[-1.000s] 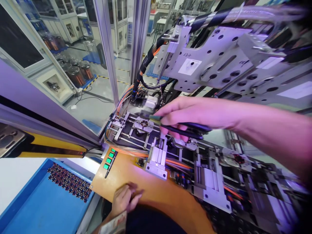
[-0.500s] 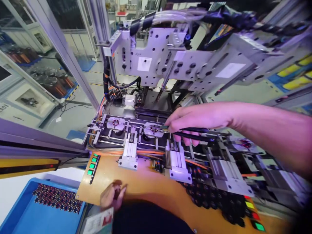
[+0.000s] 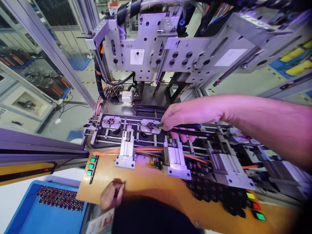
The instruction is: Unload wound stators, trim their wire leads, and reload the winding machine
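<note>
My right hand (image 3: 179, 122) reaches in from the right, its fingers closed around pliers (image 3: 187, 130) with dark handles. Their tips point left and meet the second fixture plate (image 3: 144, 127), at the small wound part (image 3: 150, 125) seated in it; whether they grip it I cannot tell. Further left, another plate (image 3: 105, 121) carries a ring-shaped wound coil (image 3: 111, 121). My left hand (image 3: 111, 195) rests low on the tan worktop (image 3: 146, 178), fingers curled and thumb pressed in. What it holds, if anything, is hidden.
A blue tray (image 3: 31, 211) at lower left holds rows of small wound cores (image 3: 60, 198). Several black round parts (image 3: 212, 191) lie at right on the worktop. Green buttons (image 3: 90, 166) line its left side. A metal machine plate (image 3: 151, 48) hangs above the fixtures.
The view has shifted slightly and tipped downward. My right hand keeps the pliers at the same fixture. My left hand's thumb and fingers have drawn closer together.
</note>
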{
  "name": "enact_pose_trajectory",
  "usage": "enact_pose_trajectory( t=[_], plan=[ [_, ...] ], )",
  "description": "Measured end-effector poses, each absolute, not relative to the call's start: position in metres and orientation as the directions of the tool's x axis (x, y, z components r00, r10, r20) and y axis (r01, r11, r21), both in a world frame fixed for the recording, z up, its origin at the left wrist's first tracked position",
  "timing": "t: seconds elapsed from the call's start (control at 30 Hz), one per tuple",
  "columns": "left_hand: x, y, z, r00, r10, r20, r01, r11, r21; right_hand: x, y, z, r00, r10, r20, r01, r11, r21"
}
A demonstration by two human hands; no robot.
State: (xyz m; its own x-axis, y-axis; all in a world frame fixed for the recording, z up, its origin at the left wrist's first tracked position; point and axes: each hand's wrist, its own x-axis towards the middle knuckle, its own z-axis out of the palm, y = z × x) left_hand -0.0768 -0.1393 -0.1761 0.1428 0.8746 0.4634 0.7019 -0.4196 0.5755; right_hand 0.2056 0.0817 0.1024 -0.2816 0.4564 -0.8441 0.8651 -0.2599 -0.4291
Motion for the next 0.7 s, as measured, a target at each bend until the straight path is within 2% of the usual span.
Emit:
enact_pose_trajectory(
  t=[0.07,0.27,0.33,0.5,0.7],
  plan=[
    [-0.076,-0.140,-0.177,0.127,0.869,0.477,0.702,-0.419,0.576,0.206,0.080,0.100,-0.302,0.464,-0.833,0.855,-0.254,-0.452],
    [-0.075,-0.141,-0.181,0.104,0.864,0.493,0.710,-0.412,0.572,0.225,0.068,0.118,-0.490,0.544,-0.681,0.747,-0.140,-0.650],
    [-0.075,-0.141,-0.181,0.110,0.863,0.493,0.715,-0.414,0.564,0.241,0.063,0.130,-0.468,0.539,-0.701,0.767,-0.147,-0.625],
    [-0.080,-0.145,-0.183,0.124,0.854,0.505,0.726,-0.425,0.541,0.288,0.046,0.141,-0.273,0.509,-0.816,0.850,-0.270,-0.453],
    [-0.081,-0.148,-0.189,0.088,0.908,0.409,0.747,-0.332,0.576,0.330,0.026,0.127,-0.221,0.538,-0.813,0.823,-0.344,-0.451]
  ],
)
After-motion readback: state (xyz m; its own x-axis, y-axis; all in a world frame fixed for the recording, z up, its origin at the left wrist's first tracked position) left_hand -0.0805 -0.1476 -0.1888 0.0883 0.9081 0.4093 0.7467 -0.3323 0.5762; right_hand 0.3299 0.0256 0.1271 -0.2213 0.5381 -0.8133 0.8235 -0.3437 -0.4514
